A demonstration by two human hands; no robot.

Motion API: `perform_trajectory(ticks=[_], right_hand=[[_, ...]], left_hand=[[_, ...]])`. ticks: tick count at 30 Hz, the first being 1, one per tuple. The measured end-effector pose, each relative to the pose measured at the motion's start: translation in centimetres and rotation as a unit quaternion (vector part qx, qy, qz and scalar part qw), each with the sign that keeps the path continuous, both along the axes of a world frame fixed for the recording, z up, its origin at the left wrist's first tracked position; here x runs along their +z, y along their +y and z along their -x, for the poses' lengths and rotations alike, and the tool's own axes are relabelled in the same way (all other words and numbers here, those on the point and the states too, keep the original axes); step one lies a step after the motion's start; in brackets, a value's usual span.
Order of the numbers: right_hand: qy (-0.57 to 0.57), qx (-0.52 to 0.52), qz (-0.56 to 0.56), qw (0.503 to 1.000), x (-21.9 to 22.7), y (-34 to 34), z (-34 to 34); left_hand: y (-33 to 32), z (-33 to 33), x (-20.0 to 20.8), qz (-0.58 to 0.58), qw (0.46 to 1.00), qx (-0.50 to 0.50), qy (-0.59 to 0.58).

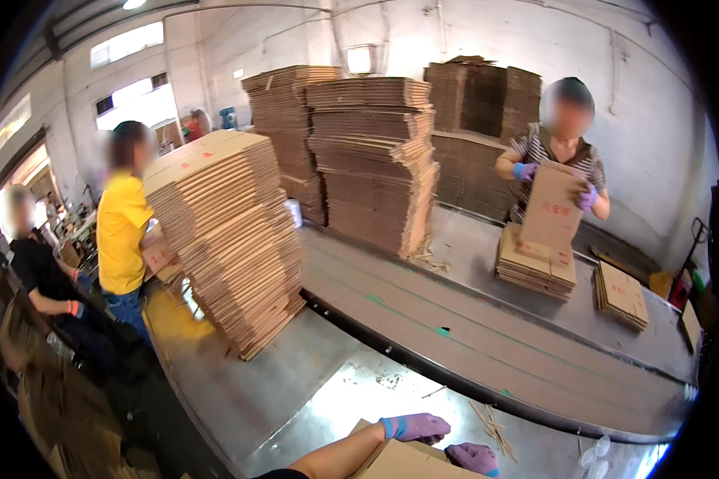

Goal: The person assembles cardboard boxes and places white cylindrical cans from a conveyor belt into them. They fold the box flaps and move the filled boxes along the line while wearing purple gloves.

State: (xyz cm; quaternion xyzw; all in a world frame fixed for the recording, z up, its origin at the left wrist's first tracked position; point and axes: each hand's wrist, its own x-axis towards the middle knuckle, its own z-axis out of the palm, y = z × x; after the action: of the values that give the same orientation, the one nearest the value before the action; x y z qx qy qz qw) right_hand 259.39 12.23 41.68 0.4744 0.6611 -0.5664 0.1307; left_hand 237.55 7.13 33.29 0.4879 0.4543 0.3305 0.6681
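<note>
At the lower edge, a brown cardboard carton (411, 465) lies close in front of me, partly cut off by the picture's edge. My left hand (418, 428), in a purple glove with a blue cuff, reaches over it with curled fingers at its far side. On the carton's right side, my right hand (473, 459) in a matching glove has its fingers bent over the edge. The undersides of both hands are hidden. Thin cardboard strips (494, 429) lie scattered on the metal table (327, 411) beyond my right hand.
A tall stack of flat cartons (224, 239) stands at left. Beyond the long conveyor belt (455, 323) rise more carton stacks (371, 168). Across it, a co-worker in purple gloves holds a carton (553, 209) over a low pile (535, 271). Clear plastic cups (595, 455) lie lower right.
</note>
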Motion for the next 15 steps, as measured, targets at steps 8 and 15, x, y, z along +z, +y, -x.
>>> perform_trajectory(ticks=[8,15], right_hand=[[0.022,0.180,-0.267,0.947,-5.2,0.5,-0.5],[-0.012,0.142,-0.211,0.967,-3.4,0.5,0.6]], left_hand=[[0.0,-0.1,2.0,0.130,0.990,0.049,-0.001],[-0.3,0.0,1.8,0.127,0.991,0.030,-0.029]])
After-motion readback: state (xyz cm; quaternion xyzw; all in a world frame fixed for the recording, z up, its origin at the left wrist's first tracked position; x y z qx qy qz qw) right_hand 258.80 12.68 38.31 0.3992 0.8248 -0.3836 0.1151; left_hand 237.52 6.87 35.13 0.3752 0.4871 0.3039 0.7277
